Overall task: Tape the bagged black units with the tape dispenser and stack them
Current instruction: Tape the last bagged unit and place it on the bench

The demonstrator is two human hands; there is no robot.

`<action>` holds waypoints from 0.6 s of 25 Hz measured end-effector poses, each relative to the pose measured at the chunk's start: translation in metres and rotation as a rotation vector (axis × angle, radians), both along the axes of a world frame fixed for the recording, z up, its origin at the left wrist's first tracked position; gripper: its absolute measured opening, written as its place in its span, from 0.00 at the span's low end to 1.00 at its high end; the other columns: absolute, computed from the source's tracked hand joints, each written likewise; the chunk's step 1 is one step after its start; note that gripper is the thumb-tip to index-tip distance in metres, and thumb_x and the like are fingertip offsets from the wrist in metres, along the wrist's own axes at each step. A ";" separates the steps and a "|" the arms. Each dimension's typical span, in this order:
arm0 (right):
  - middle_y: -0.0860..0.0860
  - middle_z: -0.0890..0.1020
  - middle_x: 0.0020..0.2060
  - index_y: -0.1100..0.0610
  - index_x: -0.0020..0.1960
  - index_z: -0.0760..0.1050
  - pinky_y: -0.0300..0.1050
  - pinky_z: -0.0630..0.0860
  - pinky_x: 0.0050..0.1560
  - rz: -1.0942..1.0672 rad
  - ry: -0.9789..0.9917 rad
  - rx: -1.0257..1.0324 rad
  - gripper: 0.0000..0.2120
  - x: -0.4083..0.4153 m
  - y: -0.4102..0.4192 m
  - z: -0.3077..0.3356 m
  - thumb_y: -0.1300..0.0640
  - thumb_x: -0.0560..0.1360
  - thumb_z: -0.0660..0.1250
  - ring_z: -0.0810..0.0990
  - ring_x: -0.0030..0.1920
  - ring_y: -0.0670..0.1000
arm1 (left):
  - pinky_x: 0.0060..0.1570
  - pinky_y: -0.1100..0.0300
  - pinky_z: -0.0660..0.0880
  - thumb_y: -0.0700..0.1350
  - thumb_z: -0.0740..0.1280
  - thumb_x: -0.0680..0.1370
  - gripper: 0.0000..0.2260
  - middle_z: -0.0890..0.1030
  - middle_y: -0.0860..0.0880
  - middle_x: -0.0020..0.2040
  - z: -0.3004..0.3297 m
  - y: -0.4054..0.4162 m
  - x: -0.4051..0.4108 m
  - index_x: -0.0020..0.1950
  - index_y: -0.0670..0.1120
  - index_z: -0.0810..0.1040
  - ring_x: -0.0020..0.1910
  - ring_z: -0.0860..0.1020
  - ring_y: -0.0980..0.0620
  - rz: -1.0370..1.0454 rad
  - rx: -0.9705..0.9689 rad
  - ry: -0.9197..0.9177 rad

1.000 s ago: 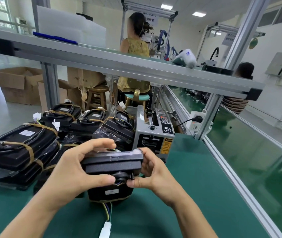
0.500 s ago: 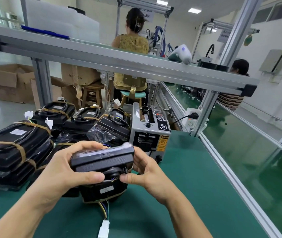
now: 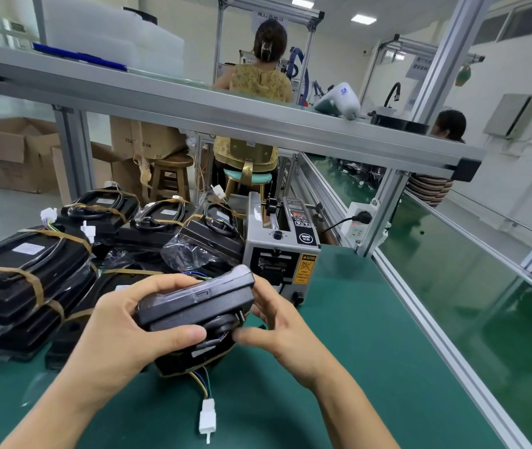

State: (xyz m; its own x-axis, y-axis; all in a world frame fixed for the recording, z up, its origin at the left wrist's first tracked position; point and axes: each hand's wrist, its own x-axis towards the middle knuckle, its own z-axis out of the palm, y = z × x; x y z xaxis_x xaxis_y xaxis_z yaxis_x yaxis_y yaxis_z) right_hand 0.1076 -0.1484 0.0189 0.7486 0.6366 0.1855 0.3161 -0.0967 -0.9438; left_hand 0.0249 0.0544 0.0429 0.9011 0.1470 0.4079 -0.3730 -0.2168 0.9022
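The person holds one black unit (image 3: pixel 195 304) above the tabletop (image 3: pixel 339 367), near its middle and just in front of the dispenser (image 3: pixel 282 246). The left hand (image 3: pixel 122 332) grasps the unit's left end, fingers curled over the top edge and thumb pressed across the near face. The right hand (image 3: pixel 277 325) grips the right end, thumb reaching in toward the round fitting on the underside; its fingers sit behind the unit and are partly hidden. A grip at both ends probably keeps the unit level, with the bag drawn tight against the casing so that tape can lie flat.

The cable hangs free below the unit, and its white plug (image 3: pixel 207 418) rests on the tabletop toward the near edge. The cable likely needs tucking in before taping.

The dispenser stands at the far side of the tabletop with its outlet facing the person, so either hand can reach a cut strip. Whether a strip is waiting in the outlet cannot be told.

The taped units (image 3: pixel 28 277) lie piled at the left side of the tabletop, bound with brown tape. That places the stack next to the left hand, apart from the dispenser.
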 end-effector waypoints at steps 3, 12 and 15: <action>0.40 0.82 0.54 0.42 0.57 0.76 0.35 0.71 0.59 -0.333 0.078 0.049 0.21 0.005 -0.005 -0.016 0.66 0.72 0.69 0.77 0.59 0.42 | 0.44 0.75 0.74 0.51 0.80 0.52 0.26 0.85 0.55 0.45 -0.005 -0.002 -0.007 0.49 0.58 0.83 0.42 0.82 0.60 0.093 0.015 -0.037; 0.43 0.79 0.31 0.50 0.41 0.81 0.36 0.70 0.36 -0.920 0.224 0.140 0.07 0.043 -0.002 -0.020 0.57 0.76 0.67 0.74 0.34 0.44 | 0.41 0.79 0.70 0.59 0.74 0.55 0.23 0.82 0.62 0.43 -0.006 -0.021 -0.006 0.50 0.62 0.81 0.39 0.79 0.64 0.151 0.093 -0.073; 0.43 0.78 0.30 0.50 0.39 0.81 0.34 0.69 0.35 -0.965 0.242 0.163 0.08 0.051 0.006 -0.015 0.58 0.75 0.68 0.73 0.32 0.44 | 0.41 0.78 0.71 0.60 0.75 0.55 0.25 0.82 0.60 0.43 -0.009 -0.018 -0.006 0.51 0.61 0.81 0.39 0.80 0.62 0.161 0.071 -0.066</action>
